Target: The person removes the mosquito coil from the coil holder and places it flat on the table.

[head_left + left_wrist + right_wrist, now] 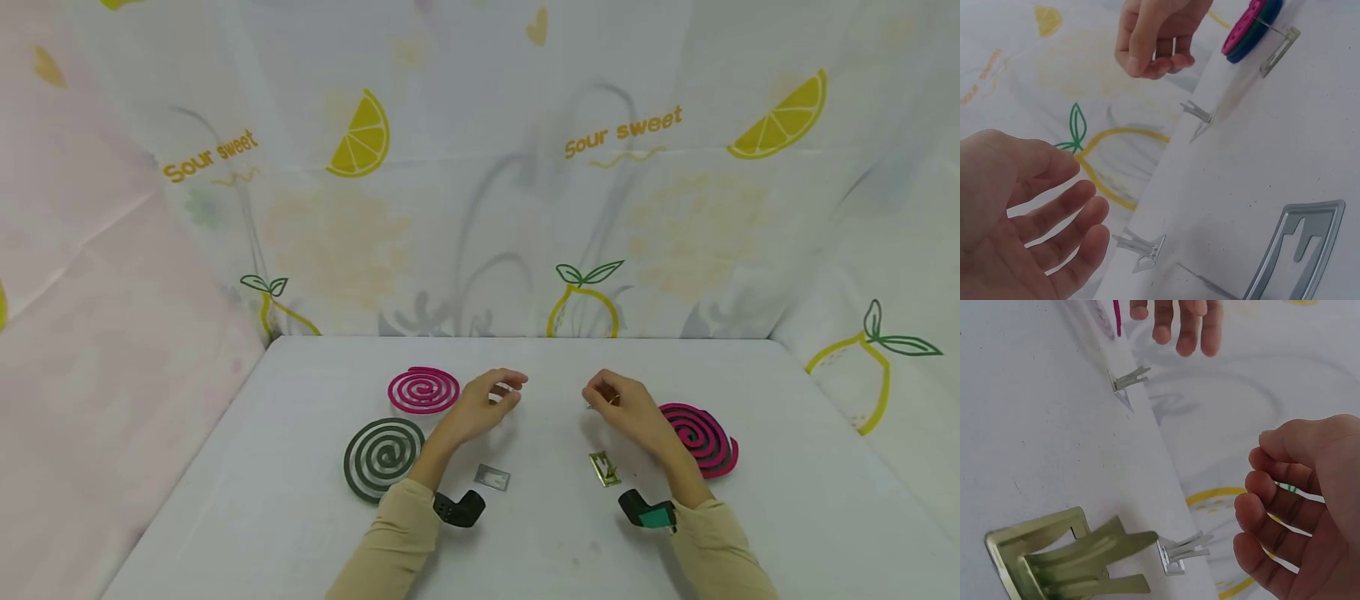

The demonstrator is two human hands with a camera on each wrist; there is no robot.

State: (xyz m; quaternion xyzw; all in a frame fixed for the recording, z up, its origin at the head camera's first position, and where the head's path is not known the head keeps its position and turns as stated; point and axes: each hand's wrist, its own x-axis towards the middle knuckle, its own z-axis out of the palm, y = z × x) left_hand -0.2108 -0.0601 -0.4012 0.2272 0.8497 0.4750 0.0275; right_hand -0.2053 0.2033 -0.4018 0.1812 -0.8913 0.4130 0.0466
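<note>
My left hand (483,407) hovers above the table with loosely bent fingers and nothing between them, beside a pink mosquito coil (423,390). My right hand (621,407), also holding nothing, has its fingers loosely curled near a stack of pink and dark coils (697,440). A flat silver coil stand (492,477) lies near my left wrist. By the right wrist is a gold-coloured stand (604,469), its prongs raised in the right wrist view. Two small silver stands, one (1197,117) and another (1145,250), have raised prongs near the table's far side.
A dark green coil (384,458) lies on the left of the white table (555,550), partly behind my left forearm. A lemon-printed cloth (480,208) hangs behind the table. Black wrist cameras, such as the left one (460,508), sit at both cuffs.
</note>
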